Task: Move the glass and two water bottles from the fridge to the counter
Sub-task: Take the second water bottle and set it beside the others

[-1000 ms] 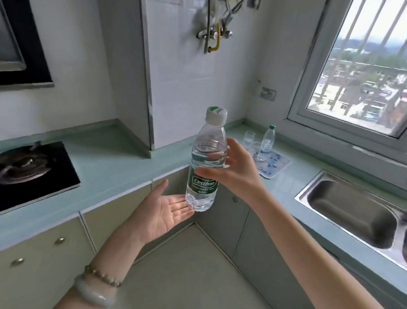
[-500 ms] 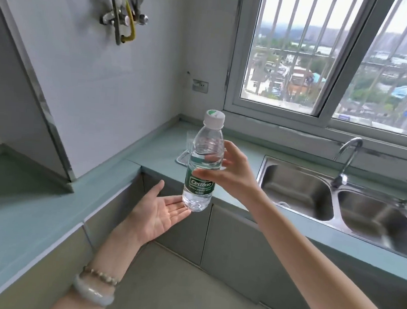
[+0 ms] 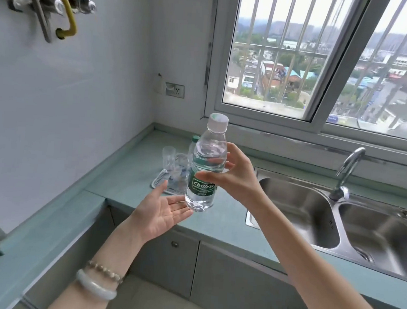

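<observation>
The held bottle (image 3: 205, 169) is a clear, ribbed plastic cylinder with a white screw cap and a green wrap label. It is upright in the air, above the front edge of the counter (image 3: 128, 170). The label reads "Cestbon" in white; the smaller print beneath is illegible.

The right hand (image 3: 236, 179) grasps this bottle at mid-height from 3 o'clock, with the thumb across the label top, the fingers curled round the far side and the forearm extended from 5 o'clock.

The left hand (image 3: 162, 212) is released: palm up, fingers straight, fingertips at 7 o'clock of the bottle base. Contact cannot be confirmed. Its wrist carries a bead bracelet (image 3: 105, 272) and a smooth pale bangle (image 3: 95, 288).

At 11 o'clock of the held bottle, a second bottle (image 3: 195, 139) with a green cap and a clear glass (image 3: 168, 155) stand on a patterned tray (image 3: 157, 182) on the smooth pale-green counter. A stainless-steel double sink (image 3: 298, 210) lies at 3 o'clock.
</observation>
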The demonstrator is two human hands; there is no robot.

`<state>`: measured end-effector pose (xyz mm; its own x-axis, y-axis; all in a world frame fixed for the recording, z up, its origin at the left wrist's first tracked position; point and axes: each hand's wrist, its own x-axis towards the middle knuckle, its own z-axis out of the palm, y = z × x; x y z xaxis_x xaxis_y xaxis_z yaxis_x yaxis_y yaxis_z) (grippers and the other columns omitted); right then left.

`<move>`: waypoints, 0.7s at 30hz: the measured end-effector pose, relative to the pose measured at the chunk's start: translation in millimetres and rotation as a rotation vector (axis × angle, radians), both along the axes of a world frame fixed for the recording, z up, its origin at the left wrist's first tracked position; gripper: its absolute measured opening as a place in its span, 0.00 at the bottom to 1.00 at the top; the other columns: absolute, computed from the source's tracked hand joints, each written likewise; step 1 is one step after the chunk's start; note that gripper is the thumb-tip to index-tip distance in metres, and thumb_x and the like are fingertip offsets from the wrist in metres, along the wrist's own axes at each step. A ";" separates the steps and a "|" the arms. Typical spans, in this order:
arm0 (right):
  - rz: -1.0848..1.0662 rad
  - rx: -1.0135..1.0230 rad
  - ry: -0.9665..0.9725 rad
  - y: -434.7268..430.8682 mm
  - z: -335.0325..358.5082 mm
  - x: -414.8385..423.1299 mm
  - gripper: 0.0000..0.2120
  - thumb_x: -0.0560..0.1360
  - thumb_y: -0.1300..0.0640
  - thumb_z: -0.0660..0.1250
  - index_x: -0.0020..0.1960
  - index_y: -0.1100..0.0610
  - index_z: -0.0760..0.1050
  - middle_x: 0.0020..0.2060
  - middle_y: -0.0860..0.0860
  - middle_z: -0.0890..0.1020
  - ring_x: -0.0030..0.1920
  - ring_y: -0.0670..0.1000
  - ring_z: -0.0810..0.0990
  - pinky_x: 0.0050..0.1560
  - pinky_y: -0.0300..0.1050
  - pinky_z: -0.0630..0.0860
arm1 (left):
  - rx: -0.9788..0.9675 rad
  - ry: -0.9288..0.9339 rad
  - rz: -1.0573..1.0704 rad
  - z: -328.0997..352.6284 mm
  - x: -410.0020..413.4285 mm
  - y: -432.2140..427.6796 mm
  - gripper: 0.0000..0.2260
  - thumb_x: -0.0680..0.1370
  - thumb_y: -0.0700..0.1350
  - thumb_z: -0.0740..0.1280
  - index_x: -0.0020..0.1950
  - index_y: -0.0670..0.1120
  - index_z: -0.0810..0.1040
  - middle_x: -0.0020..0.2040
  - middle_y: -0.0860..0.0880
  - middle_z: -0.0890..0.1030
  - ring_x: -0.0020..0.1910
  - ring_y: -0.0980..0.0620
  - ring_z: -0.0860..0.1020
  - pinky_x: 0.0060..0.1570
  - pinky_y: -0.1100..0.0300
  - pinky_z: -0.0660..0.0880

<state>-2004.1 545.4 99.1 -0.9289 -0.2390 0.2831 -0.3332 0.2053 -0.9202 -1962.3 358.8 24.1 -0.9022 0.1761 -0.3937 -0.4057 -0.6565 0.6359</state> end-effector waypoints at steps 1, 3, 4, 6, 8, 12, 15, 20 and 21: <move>-0.010 -0.004 0.003 0.6 0.8 -15.1 0.35 0.57 0.55 0.83 0.62 0.51 0.74 0.51 0.50 0.84 0.52 0.50 0.83 0.54 0.51 0.80 | -0.003 0.003 -0.012 -0.1 -17.6 0.0 0.33 0.81 0.58 0.57 0.70 0.29 0.62 0.66 0.29 0.71 0.66 0.34 0.72 0.65 0.45 0.70; -0.035 -0.007 0.005 2.8 1.3 -44.3 0.36 0.55 0.50 0.82 0.61 0.50 0.74 0.51 0.49 0.84 0.52 0.51 0.83 0.54 0.52 0.80 | -0.003 0.001 -0.033 -2.5 -52.2 0.3 0.34 0.80 0.58 0.58 0.70 0.29 0.61 0.67 0.29 0.70 0.66 0.34 0.71 0.66 0.44 0.70; -0.043 -0.009 0.002 4.4 0.6 -58.3 0.37 0.54 0.49 0.82 0.61 0.49 0.74 0.51 0.49 0.84 0.52 0.51 0.83 0.54 0.53 0.80 | 0.005 -0.003 -0.040 -4.6 -68.4 1.3 0.35 0.80 0.58 0.58 0.71 0.29 0.60 0.69 0.30 0.68 0.67 0.33 0.70 0.66 0.44 0.69; -0.050 -0.013 -0.014 6.9 -2.0 -84.3 0.37 0.55 0.50 0.82 0.61 0.49 0.74 0.51 0.50 0.84 0.52 0.52 0.83 0.55 0.56 0.80 | 0.008 -0.009 -0.050 -9.7 -96.2 3.0 0.36 0.79 0.59 0.59 0.73 0.30 0.58 0.71 0.30 0.65 0.69 0.33 0.69 0.67 0.43 0.69; -0.048 -0.004 -0.028 8.9 -6.0 -106.2 0.36 0.56 0.53 0.82 0.61 0.50 0.74 0.51 0.50 0.84 0.52 0.52 0.83 0.55 0.57 0.80 | 0.016 -0.028 -0.047 -14.8 -119.3 5.2 0.36 0.79 0.59 0.59 0.73 0.30 0.58 0.71 0.30 0.65 0.68 0.33 0.69 0.67 0.43 0.69; -0.064 0.006 -0.060 11.9 -16.1 -140.7 0.33 0.57 0.56 0.83 0.58 0.46 0.74 0.50 0.50 0.84 0.50 0.52 0.84 0.54 0.57 0.80 | 0.037 -0.052 -0.061 -25.5 -154.4 10.2 0.34 0.80 0.58 0.58 0.72 0.29 0.59 0.68 0.29 0.68 0.66 0.32 0.71 0.68 0.43 0.68; -0.082 0.002 -0.082 12.5 -25.7 -164.3 0.36 0.54 0.50 0.82 0.60 0.49 0.74 0.51 0.50 0.84 0.51 0.52 0.84 0.53 0.57 0.81 | 0.039 -0.077 -0.080 -30.4 -178.8 13.0 0.33 0.81 0.57 0.57 0.71 0.29 0.60 0.67 0.29 0.70 0.65 0.33 0.72 0.68 0.43 0.68; -0.109 0.017 -0.120 15.1 -44.3 -200.5 0.34 0.58 0.58 0.82 0.60 0.50 0.74 0.52 0.51 0.84 0.51 0.53 0.84 0.54 0.55 0.80 | 0.070 -0.139 -0.099 -44.6 -220.8 16.2 0.33 0.81 0.58 0.56 0.71 0.30 0.61 0.67 0.29 0.70 0.66 0.34 0.72 0.69 0.43 0.67; -0.114 0.022 -0.128 14.6 -48.6 -207.6 0.34 0.58 0.59 0.82 0.61 0.51 0.73 0.52 0.51 0.83 0.52 0.53 0.83 0.54 0.54 0.80 | 0.078 -0.155 -0.104 -49.7 -231.1 16.9 0.33 0.81 0.58 0.56 0.71 0.30 0.61 0.66 0.30 0.71 0.66 0.34 0.72 0.69 0.43 0.66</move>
